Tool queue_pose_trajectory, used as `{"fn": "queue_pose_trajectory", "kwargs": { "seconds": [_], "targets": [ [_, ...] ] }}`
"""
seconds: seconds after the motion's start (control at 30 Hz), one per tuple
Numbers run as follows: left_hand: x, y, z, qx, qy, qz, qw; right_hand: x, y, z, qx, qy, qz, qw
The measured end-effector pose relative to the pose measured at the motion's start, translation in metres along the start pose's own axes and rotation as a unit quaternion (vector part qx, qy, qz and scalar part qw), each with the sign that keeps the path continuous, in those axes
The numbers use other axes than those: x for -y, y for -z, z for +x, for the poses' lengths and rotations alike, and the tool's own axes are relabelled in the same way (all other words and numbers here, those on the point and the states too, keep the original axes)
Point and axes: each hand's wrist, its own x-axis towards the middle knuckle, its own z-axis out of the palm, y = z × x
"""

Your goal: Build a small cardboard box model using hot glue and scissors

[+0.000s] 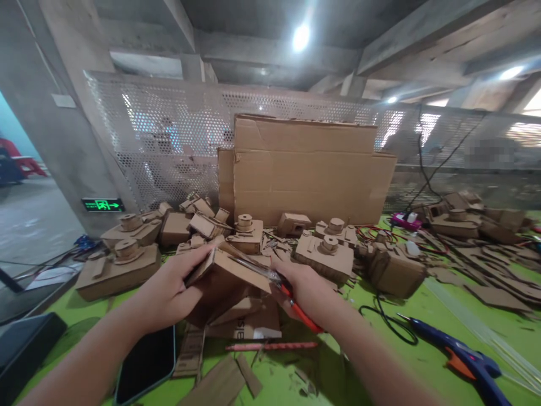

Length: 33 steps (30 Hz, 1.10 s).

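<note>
My left hand grips a folded brown cardboard piece by its left side, the thumb below and the fingers over the top. In my right hand are scissors with red handles; their metal blades lie along the upper edge of this cardboard piece, at its right end. The fingers of my right hand are partly hidden behind the handles. Below the hands lie a printed cardboard piece and a pinkish-red pencil-like stick on the green table.
Several cardboard tank-like models stand behind my hands, one at right of centre. A large cardboard box rises behind them. A blue glue gun with a black cord lies right, a phone front left. Cardboard scraps cover the far right.
</note>
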Motion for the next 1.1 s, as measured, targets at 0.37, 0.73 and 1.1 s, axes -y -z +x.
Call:
{"fn": "queue_pose_trajectory", "kwargs": {
  "seconds": [0.37,0.73,1.1],
  "targets": [
    [0.002,0.004,-0.003,-0.007,0.027,-0.053,0.998,0.011,0.006,0.0,-0.008,-0.032,-0.003,0.999],
    [0.009,0.004,-0.002,-0.027,0.046,-0.075,0.996,0.01,0.004,0.0,0.037,-0.076,0.001,0.996],
    [-0.011,0.015,-0.002,0.007,0.057,-0.108,0.992,0.022,0.008,-0.001,0.04,-0.019,0.066,0.997]
  ]
}}
